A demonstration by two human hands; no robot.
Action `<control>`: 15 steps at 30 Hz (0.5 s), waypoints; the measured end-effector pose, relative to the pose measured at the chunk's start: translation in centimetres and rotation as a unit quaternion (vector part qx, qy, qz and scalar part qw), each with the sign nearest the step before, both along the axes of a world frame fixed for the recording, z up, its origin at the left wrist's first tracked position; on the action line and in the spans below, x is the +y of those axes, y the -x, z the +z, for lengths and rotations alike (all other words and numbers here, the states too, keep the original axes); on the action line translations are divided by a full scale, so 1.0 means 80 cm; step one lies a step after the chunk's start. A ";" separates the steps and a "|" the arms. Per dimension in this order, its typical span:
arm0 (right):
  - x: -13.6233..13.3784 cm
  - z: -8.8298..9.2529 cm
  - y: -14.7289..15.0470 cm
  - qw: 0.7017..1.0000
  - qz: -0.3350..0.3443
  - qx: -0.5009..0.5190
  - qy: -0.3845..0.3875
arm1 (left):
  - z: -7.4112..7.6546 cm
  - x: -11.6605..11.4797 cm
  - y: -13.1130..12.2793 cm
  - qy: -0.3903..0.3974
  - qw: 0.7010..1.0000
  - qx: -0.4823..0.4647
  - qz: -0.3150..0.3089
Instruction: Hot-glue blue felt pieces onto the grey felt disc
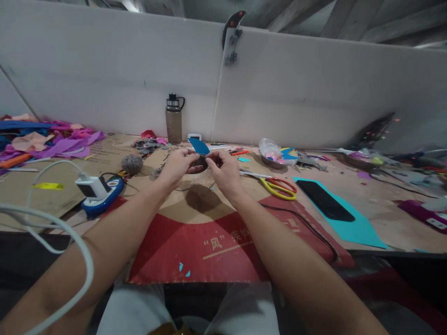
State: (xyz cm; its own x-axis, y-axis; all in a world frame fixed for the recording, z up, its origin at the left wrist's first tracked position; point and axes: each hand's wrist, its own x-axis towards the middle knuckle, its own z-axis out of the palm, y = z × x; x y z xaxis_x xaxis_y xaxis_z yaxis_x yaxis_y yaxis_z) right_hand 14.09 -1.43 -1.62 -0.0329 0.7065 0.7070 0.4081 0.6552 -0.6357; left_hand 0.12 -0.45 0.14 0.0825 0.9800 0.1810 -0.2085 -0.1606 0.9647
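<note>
Above the cardboard, both hands meet at a small dark piece (199, 164) with a blue curved, fin-shaped piece (199, 145) standing up from it. My left hand (179, 165) pinches it from the left, fingers closed. From the other side, my right hand (225, 171) grips it between thumb and fingers. The fingers partly hide the dark piece, so its kind and how the two pieces join cannot be made out. Scissors (279, 188) with yellow and red handles lie to the right of my right hand. Under my hands is a red and brown cardboard sheet (195, 251).
A bottle (173, 121) stands by the white partition (296, 88). At left are a grey yarn ball (132, 164), a blue power strip (104, 197) with a white charger and cable, and coloured scraps (66, 142). A phone (324, 200) lies on turquoise sheet (363, 232) at right.
</note>
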 end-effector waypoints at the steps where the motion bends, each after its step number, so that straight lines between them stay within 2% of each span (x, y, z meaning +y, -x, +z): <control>1: -0.001 0.000 0.000 1.000 0.004 0.004 0.006 | 0.001 -0.001 0.000 0.001 1.000 -0.003 0.002; 8: 0.000 0.000 0.000 0.999 -0.015 0.048 0.011 | 0.002 -0.001 0.001 0.001 1.000 -0.017 -0.016; 15: 0.007 -0.004 -0.002 0.994 -0.012 0.096 0.048 | 0.005 -0.005 -0.001 -0.002 1.000 0.003 -0.031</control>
State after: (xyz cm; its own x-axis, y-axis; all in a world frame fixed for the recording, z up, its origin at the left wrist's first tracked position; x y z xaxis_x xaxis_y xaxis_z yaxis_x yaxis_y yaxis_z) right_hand 14.27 -0.83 -1.94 0.1148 0.7701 0.6275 0.2882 0.5787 -0.7629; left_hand 0.23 -0.88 0.53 0.1443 0.9723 0.1838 -0.2131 -0.1509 0.9653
